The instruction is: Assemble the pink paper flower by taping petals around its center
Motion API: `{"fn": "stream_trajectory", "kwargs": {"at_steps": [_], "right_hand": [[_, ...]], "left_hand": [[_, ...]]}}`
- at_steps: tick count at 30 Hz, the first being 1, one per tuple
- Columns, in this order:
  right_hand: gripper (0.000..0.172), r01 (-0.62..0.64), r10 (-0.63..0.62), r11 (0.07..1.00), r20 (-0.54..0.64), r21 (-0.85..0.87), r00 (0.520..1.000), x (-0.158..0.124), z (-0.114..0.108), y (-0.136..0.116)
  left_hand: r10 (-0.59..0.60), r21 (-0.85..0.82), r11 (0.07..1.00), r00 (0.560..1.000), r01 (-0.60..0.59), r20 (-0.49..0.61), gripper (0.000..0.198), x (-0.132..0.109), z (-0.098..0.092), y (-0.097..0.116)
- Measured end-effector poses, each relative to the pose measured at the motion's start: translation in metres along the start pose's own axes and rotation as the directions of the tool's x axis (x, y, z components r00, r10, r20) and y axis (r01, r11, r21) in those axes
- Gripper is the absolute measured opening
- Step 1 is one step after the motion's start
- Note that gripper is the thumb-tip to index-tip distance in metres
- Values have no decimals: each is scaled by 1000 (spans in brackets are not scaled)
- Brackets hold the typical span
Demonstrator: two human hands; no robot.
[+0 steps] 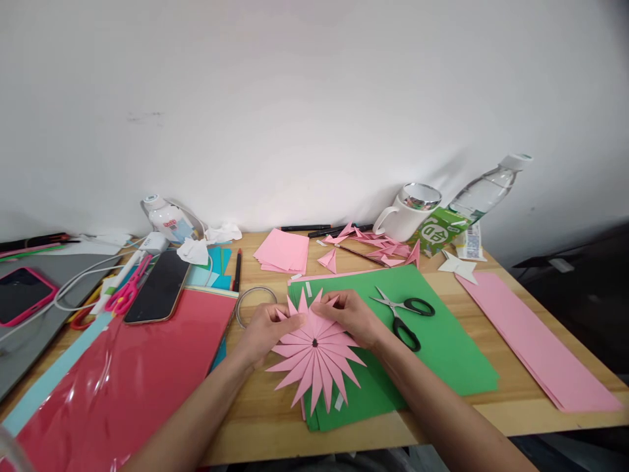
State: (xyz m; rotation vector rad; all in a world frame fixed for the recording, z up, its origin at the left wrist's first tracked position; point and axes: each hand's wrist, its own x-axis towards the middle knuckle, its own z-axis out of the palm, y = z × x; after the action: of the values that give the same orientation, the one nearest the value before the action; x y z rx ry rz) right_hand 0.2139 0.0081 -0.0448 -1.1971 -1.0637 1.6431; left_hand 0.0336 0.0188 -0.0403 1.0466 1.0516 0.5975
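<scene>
Currently both grips pinch the pink paper star [317, 357] at its upper edge: left hand [265, 328], right hand [351, 316], green sheet [442, 341] beneath.

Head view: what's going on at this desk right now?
A person has both hands on a pink paper flower lying on green paper sheets on the wooden desk. The left hand and right hand pinch its upper petals, close together. A pair of black-handled scissors lies on the green paper beside the right hand. Spare folded pink petals sit farther back near a white mug.
</scene>
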Motion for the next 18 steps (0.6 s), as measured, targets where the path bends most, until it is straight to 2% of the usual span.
{"fn": "stream_trajectory", "kwargs": {"at_steps": [7, 11, 15, 18], "right_hand": [[42, -4, 4, 1000, -9, 15, 1000, 1, 2, 4], [44, 14, -14, 999, -11, -35, 1000, 1, 2, 2], [39, 5, -2, 998, 49, -64, 999, -1, -1, -2], [35, -22, 38, 995, 157, -97, 987, -3, -7, -7]], "left_hand": [[-13, -9, 1000, 998, 13, -55, 37, -1, 3, -1], [-11, -5, 1000, 999, 11, -46, 35, -1, 3, 1], [-20, 27, 999, 998, 22, -59, 34, -3, 3, 7], [-23, 31, 999, 997, 25, -72, 35, -5, 2, 10]]}}
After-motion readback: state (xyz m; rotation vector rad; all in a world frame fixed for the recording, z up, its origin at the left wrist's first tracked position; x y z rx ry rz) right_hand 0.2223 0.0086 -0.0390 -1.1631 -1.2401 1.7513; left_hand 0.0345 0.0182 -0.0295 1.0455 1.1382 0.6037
